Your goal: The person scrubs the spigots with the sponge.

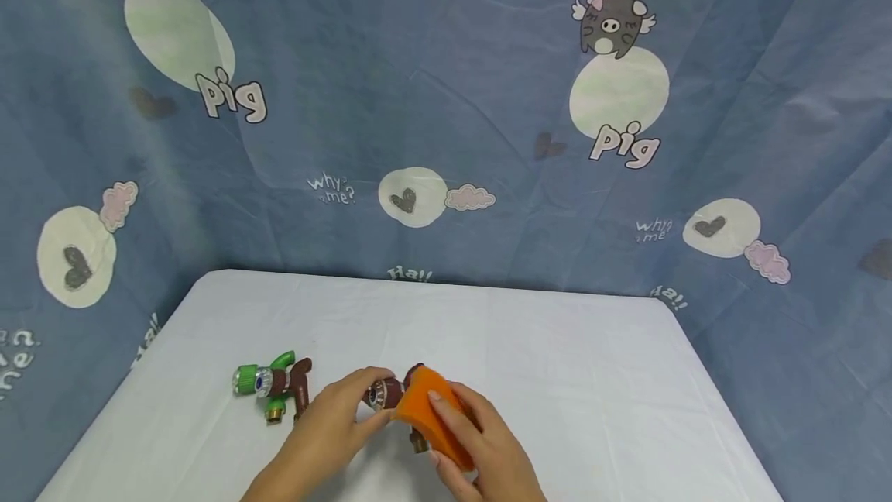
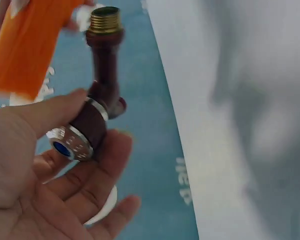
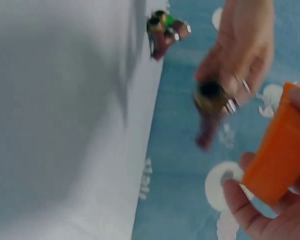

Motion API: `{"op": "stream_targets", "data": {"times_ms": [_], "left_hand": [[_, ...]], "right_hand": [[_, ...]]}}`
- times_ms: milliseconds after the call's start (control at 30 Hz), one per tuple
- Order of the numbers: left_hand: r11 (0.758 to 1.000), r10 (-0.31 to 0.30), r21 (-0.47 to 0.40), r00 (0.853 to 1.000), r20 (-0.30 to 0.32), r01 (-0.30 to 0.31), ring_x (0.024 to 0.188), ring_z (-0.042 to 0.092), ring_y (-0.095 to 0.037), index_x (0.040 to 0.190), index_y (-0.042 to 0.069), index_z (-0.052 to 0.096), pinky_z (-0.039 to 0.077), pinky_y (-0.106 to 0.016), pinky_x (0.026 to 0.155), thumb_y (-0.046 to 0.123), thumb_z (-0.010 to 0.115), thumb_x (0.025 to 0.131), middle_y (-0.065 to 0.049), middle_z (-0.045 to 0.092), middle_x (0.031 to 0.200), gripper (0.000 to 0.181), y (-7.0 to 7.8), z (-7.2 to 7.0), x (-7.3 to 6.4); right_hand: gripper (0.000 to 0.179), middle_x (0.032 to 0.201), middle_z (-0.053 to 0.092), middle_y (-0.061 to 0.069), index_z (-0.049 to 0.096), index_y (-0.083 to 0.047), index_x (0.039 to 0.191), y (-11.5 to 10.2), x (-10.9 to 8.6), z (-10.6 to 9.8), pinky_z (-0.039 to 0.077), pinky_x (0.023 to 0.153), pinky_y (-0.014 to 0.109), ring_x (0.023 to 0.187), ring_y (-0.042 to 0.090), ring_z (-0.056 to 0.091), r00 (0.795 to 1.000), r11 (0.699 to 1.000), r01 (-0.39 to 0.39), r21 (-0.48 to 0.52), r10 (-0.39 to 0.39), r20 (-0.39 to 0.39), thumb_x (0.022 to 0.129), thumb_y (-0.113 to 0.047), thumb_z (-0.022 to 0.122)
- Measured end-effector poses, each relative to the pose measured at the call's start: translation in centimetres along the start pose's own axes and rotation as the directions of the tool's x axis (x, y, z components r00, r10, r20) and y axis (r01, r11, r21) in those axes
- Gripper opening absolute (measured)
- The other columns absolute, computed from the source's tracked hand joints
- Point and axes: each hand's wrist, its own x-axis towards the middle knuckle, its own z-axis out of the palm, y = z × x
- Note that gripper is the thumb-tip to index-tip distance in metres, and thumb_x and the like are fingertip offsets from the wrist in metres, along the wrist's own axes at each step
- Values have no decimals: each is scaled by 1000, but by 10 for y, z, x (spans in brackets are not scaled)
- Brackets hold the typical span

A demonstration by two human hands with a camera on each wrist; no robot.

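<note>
My left hand [image 1: 324, 424] pinches a dark reddish-brown tap [image 1: 392, 393] by its knob end, thumb on one side and fingers on the other. In the left wrist view the tap [image 2: 106, 65] has a brass threaded end, silver rings and a blue dot on the knob. An orange sponge [image 1: 433, 418] is held between the thumb and fingers of my right hand [image 1: 498, 452]. From the head the sponge covers part of the tap; both wrist views show a gap between them. The tap looks blurred in the right wrist view.
On the white table [image 1: 578, 378], left of my hands, lie a green tap [image 1: 245, 379] and another brown tap [image 1: 300, 384], close together and overlapping. Behind the table hangs a blue cloth [image 1: 488, 99] with pig prints.
</note>
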Motion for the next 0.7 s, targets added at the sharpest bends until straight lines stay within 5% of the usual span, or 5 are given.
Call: {"op": "stream_targets", "data": {"times_ms": [233, 433, 600, 700], "left_hand": [[963, 139, -246, 984, 113, -108, 98, 66, -8, 133, 27, 64, 60, -44, 87, 25, 78, 97, 17, 71, 112, 38, 3, 3, 0], [947, 126, -313, 978, 167, -68, 96, 65, -6, 130, 37, 64, 53, -33, 79, 48, 72, 98, 20, 71, 105, 36, 3, 0, -2], [939, 121, -341, 975, 185, -52, 98, 65, -8, 130, 35, 64, 53, -43, 83, 46, 74, 97, 19, 71, 105, 36, 4, 0, 0], [935, 112, -353, 979, 173, -45, 99, 66, -9, 129, 34, 64, 55, -52, 88, 45, 76, 96, 18, 71, 105, 37, 4, 2, 0]], "right_hand": [[69, 156, 48, -3, 55, -37, 153, 8, 0, 9, 60, 91, 36, 118, 15, 57, 999, 999, 48, 5, -48, -22, 91, -18, 78], [71, 153, 51, 1, 58, -31, 151, 33, -5, 1, 60, 88, 39, 116, 17, 58, 994, 998, -18, -54, 12, -106, 86, -10, 80], [69, 150, 54, 2, 60, -28, 148, 43, -6, -10, 60, 92, 41, 119, 19, 58, 986, 991, -85, -104, 69, -153, 85, -10, 82], [73, 149, 54, 2, 57, -23, 152, 42, -7, -13, 54, 102, 28, 123, 21, 58, 982, 992, -93, -87, 77, -172, 84, -10, 83]]}}
